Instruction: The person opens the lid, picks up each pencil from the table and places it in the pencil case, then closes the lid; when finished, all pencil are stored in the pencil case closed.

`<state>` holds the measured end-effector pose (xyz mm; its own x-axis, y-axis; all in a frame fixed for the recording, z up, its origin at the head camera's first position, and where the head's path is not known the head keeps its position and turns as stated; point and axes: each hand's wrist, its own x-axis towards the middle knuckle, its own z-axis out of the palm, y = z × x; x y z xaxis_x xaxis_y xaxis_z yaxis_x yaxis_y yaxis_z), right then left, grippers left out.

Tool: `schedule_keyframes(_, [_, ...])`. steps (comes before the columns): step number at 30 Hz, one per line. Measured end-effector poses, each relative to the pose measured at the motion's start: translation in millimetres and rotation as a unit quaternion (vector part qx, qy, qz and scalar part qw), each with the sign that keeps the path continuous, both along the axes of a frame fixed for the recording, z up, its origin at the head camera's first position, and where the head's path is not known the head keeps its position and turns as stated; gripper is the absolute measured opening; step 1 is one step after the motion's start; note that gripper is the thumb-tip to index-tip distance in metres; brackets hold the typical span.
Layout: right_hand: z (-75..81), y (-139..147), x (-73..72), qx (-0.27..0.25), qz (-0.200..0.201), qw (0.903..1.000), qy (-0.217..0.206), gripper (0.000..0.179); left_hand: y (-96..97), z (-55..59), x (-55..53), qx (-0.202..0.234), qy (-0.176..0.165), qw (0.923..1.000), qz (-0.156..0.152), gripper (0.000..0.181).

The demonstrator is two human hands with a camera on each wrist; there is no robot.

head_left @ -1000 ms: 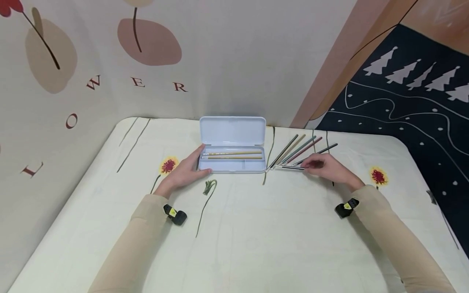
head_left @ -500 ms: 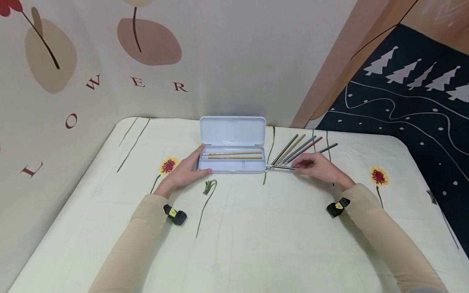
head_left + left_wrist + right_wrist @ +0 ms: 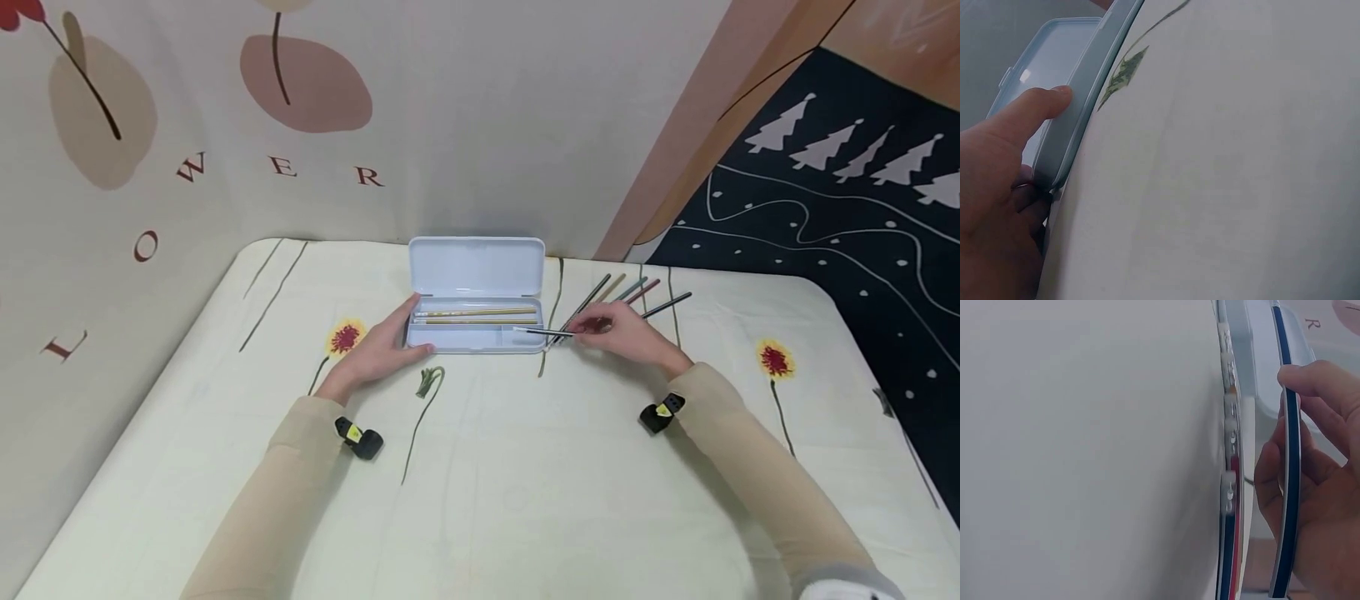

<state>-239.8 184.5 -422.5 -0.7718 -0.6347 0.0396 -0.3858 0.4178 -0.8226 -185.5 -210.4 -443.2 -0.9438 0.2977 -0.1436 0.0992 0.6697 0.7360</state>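
Note:
A pale blue pencil case (image 3: 450,339) lies open at the back of the table, its lid (image 3: 477,267) raised. Two yellow pencils (image 3: 487,322) rest in its rear compartment. My left hand (image 3: 378,346) grips the case's left end, thumb on the front wall (image 3: 1063,144). Between thumb and fingers my right hand (image 3: 626,332) pinches a dark blue pencil with white stripes (image 3: 1292,456). The pencil's eraser end reaches over the right part of the case's front compartment. Under and behind that hand several loose pencils (image 3: 592,294) fan out on the cloth.
The table wears a pale cloth (image 3: 487,483) printed with flowers and stems. Close behind the case hangs a light printed curtain (image 3: 480,125). At the right is a dark fabric (image 3: 825,217) with white trees.
My right hand has moved left with the dark pencil, from beside the loose pencils until its eraser end is over the case. The left hand stays on the case.

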Motion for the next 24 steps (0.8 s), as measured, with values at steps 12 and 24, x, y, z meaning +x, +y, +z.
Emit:
schedule_keyframes(12, [-3.5,-29,-9.6,-0.016,0.013,0.9995,0.022,0.014,0.7,2.1,-1.3,0.000,-0.009,0.9999,0.004,0.093])
schedule_keyframes(24, [16.8,-59,-5.4,-0.001,0.009,0.9993,0.036,0.013,0.8,0.2,-0.1,0.009,-0.017,0.9998,0.007,0.092])
